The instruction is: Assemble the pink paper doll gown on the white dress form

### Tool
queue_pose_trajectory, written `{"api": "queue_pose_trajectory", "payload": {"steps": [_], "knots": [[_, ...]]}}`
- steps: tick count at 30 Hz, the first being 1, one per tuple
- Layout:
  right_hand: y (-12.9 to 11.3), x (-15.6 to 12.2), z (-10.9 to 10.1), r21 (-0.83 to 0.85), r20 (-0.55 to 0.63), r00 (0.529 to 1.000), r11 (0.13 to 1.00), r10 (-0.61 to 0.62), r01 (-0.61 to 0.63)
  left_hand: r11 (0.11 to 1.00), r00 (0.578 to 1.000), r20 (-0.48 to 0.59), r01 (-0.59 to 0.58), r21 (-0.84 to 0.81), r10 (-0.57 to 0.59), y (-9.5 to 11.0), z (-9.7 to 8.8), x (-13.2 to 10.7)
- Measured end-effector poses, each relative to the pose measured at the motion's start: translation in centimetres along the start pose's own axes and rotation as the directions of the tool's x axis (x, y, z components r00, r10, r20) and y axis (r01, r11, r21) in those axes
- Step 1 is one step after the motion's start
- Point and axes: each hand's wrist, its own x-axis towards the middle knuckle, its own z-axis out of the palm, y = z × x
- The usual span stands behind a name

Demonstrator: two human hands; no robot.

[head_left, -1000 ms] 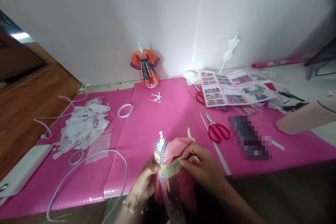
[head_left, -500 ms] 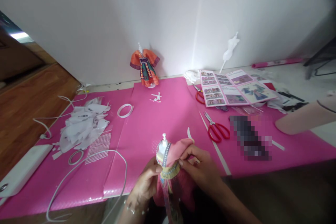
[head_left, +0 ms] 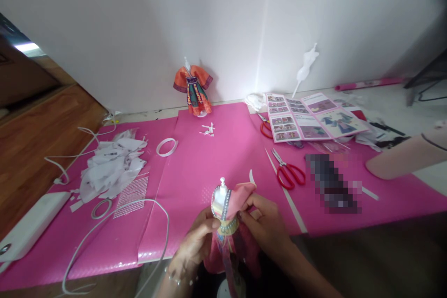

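A small white mannequin in a pink dress (head_left: 228,223) with a beaded collar and yellow waistband stands upright at the near edge of the pink mat (head_left: 209,158). My left hand (head_left: 197,240) pinches it at the waist from the left. From the right, my right hand (head_left: 263,223) grips the pink sleeve and bodice. Both hands are closed on the doll.
Red scissors (head_left: 288,172) lie right of the doll, an instruction leaflet (head_left: 310,116) behind them. A finished orange-dressed mannequin (head_left: 193,86) stands by the wall. White paper scraps (head_left: 110,167), tape rings (head_left: 166,146), a white cable (head_left: 115,223) and a power bank (head_left: 30,226) lie left. Another person's arm (head_left: 405,156) rests far right.
The doll has turned more upright and shifted slightly right between my hands. My fingers have moved from the waistband up toward the sleeve and bodice.
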Motion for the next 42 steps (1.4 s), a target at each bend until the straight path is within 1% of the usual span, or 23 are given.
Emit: {"api": "queue_pose_trajectory", "payload": {"steps": [4,8,12,14,19,21,24,26,29,32,35,38,42], "knots": [[0.0,0.0,0.0,-0.014,-0.011,1.000,1.000,-0.023,0.023,1.000,1.000,-0.006,-0.008,0.004,0.008,-0.1,-0.1,0.1],[0.0,0.0,0.1,-0.006,-0.013,1.000,1.000,-0.015,0.015,1.000,1.000,-0.018,-0.020,-0.001,0.020,-0.3,-0.2,0.2],[0.0,0.1,0.2,-0.036,-0.022,0.999,0.999,-0.026,0.025,1.000,1.000,-0.008,-0.015,0.017,0.015,-0.4,-0.3,0.3],[-0.1,0.1,0.2,-0.053,-0.030,0.999,0.998,-0.037,0.036,0.999,1.000,-0.020,-0.013,0.033,0.014,-0.4,-0.3,0.4],[-0.1,0.0,0.2,-0.049,-0.061,0.995,0.996,-0.080,0.077,0.997,0.998,-0.031,-0.043,0.070,0.046,-0.3,0.3,0.4],[0.0,-0.2,0.1,-0.023,-0.036,0.999,0.999,-0.040,0.039,0.995,0.997,-0.044,-0.062,0.081,0.065,-0.2,0.7,0.4],[0.3,-0.5,-0.2,-0.003,0.036,0.999,1.000,0.031,-0.030,0.993,0.991,-0.101,-0.081,0.084,0.090,0.0,1.2,0.4],[0.4,-0.8,-0.5,-0.011,0.032,0.999,1.000,0.001,-0.001,0.994,0.985,-0.140,-0.087,0.071,0.096,0.0,1.4,0.5],[0.3,-1.4,-1.1,-0.097,-0.061,0.990,0.988,-0.127,0.121,0.995,0.981,-0.170,-0.090,0.035,0.095,0.1,1.7,0.7],[0.0,-1.8,-1.5,-0.234,-0.094,0.976,0.957,-0.199,0.172,0.995,0.975,-0.197,-0.097,0.016,0.099,0.0,2.0,0.9],[-0.2,-2.1,-1.5,-0.314,-0.042,0.982,0.936,-0.182,0.160,0.993,0.970,-0.214,-0.116,0.029,0.119,-0.4,2.0,0.9],[-0.4,-2.3,-1.1,-0.358,-0.013,0.988,0.923,-0.153,0.139,0.991,0.972,-0.194,-0.128,0.043,0.134,-0.9,1.8,1.0],[-0.4,-2.4,-1.0,-0.341,-0.018,0.992,0.934,-0.124,0.110,0.992,0.977,-0.170,-0.121,0.037,0.125,-1.1,1.7,1.0]]}}
